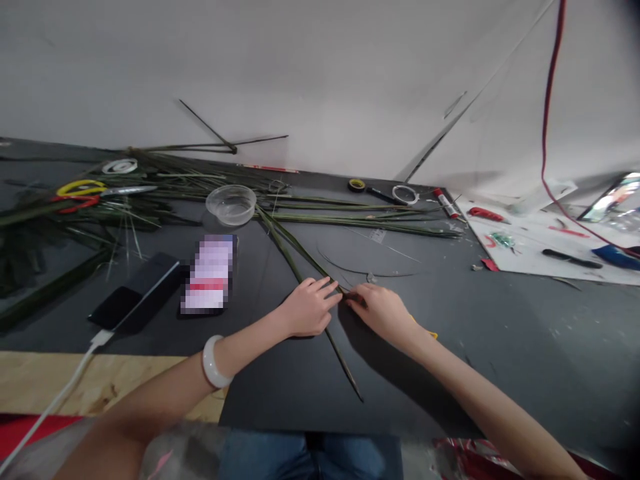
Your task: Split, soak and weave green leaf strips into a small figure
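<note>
Two long green leaf strips fan out toward me from beside a clear plastic tub (231, 205). The longer leaf strip (343, 363) passes beneath my left hand (311, 308) and ends in a point near the table's front. My left fingers are bent over the other leaf strip (305, 253), their tips pressing on it. Close by on the right, my right hand (379, 310) is closed in a pinch at that strip's near end. Its fingertips almost meet the left ones, and the pinched end is mostly hidden. Thin fibres (370, 275) lie just beyond my hands.
Many leaf strips (200, 177) lie along the wall, with scissors (100, 192) on the left. Two phones (207, 275) (133, 293) rest left of my hands, one cabled. Tape (356, 185), a marker (446, 203) and a white board (530, 250) with tools are rightward. A red cable (547, 113) hangs down.
</note>
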Tool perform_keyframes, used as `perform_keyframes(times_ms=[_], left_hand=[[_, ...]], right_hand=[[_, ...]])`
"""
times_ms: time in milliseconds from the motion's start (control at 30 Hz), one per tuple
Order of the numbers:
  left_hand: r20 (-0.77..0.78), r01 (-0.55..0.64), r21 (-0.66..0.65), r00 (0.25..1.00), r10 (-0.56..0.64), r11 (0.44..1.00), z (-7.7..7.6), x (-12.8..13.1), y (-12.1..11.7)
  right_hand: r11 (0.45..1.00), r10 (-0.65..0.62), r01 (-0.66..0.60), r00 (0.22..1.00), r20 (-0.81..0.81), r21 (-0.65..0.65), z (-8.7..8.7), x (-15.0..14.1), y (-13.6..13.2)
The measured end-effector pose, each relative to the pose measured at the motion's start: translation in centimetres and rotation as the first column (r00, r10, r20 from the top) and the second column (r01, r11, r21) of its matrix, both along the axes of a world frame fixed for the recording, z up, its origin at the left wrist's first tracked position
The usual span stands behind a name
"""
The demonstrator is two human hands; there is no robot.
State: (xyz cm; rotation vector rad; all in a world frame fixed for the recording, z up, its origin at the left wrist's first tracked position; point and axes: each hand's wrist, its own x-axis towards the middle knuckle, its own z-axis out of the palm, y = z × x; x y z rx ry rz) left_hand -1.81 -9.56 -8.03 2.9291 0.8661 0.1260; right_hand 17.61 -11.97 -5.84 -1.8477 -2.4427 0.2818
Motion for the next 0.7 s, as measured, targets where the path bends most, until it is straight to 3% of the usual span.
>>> perform_keyframes(times_ms=[100, 400, 533, 700], left_hand=[[-0.004, 0.007, 0.009, 1.0, -0.007, 1.0, 0.1, -0.1, -0.1], [-0.029, -0.001, 0.016, 1.0, 0.001, 1.0, 0.0, 0.1, 0.0], [-0.023, 0.012, 0.005, 1.0, -0.011, 1.0, -0.1, 0.0, 0.0], [-0.022, 0.019, 0.009, 1.0, -0.019, 1.0, -0.3, 0.0, 0.0]], right_hand=[[0.995, -0.003, -0.001, 0.999, -0.041, -0.105, -0.7, -0.7, 0.7], [0.99, -0.013, -0.025, 0.965, -0.262, -0.14, -1.6, 0.3, 2.2], [0.997, -0.046, 0.024, 0.95, -0.309, -0.076, -1.2, 1.1, 2.9], [0.983, -0.134, 0.166, 0.936, -0.325, 0.075, 0.8, 3.7, 4.2]])
